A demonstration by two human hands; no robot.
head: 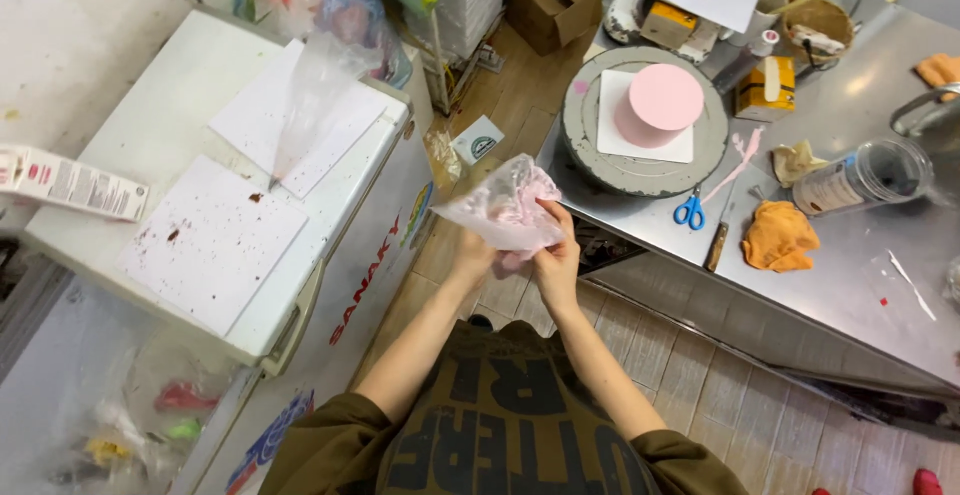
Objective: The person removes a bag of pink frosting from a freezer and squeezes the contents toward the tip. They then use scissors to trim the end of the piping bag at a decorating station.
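Both of my hands hold a crumpled clear piping bag (503,202) smeared with pink cream, in front of my body above the wooden floor. My left hand (478,251) grips it from below at the left. My right hand (555,255) pinches it from the right, thumb on top. To the upper right, a round pink cake (659,103) sits on a white square board (613,135) on a grey turntable (585,140) at the corner of a steel table (850,285).
A white chest freezer (170,115) stands at my left with white boards (210,245) and an empty clear piping bag (310,105) on top. On the steel table lie blue-handled scissors (689,211), a knife (720,238), orange cloths (779,237) and a clear jar (862,175) on its side. Cardboard boxes (555,0) stand beyond.
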